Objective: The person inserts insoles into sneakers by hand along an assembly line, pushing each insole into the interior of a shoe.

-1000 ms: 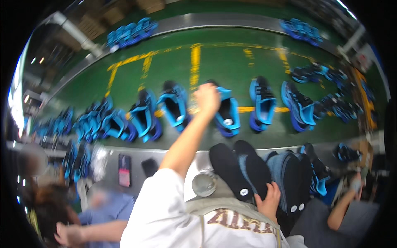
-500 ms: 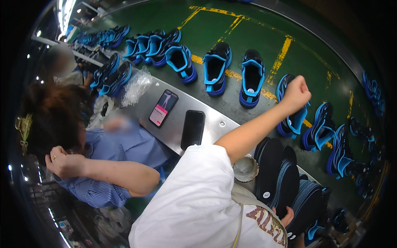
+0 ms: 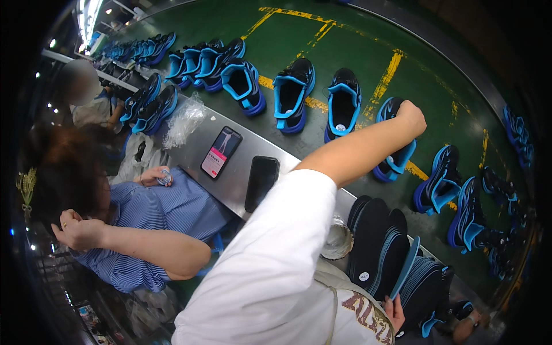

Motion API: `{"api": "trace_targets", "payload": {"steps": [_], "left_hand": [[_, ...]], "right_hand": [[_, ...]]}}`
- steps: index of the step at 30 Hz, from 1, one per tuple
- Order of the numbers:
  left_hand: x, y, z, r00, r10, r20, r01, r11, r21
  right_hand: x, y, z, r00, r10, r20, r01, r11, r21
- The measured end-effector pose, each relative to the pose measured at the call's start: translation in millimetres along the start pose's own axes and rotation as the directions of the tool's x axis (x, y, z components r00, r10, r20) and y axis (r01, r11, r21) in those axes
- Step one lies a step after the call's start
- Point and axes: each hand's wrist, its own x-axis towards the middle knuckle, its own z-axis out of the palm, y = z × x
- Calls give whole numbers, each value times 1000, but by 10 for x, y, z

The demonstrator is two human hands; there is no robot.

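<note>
A worker's left arm, in a white sleeve, is stretched across a steel worktop [image 3: 237, 176] to a black-and-blue sneaker [image 3: 405, 154] on a green surface [image 3: 345, 43] marked with yellow lines. The left hand [image 3: 411, 119] is curled over the sneaker's front; whether its hidden fingers grip cannot be told. The right hand [image 3: 395, 315] pinches the lower end of a blue-faced insole [image 3: 408, 265] between its fingers, the piece tilted on edge beside stacked black insoles [image 3: 371, 238]. Matching sneakers [image 3: 344, 106] line the green surface on either side. A round bowl [image 3: 337, 241] stands near the stacks, and two phones [image 3: 261, 183] lie on the worktop near a co-worker [image 3: 152, 201] in blue stripes.
</note>
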Motion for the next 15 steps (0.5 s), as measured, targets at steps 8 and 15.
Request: {"api": "trace_targets", "payload": {"steps": [8,15], "left_hand": [[-46,603,29,898,-90,-431,-228,742,-630],[288,1351,634,953,-16,-303,-196,731,-654]], "right_hand": [[283,-901,-225,906,-422,-17,414,896,-161],[1090,-1656,-718,952,-305,-23,306,949,76]]}}
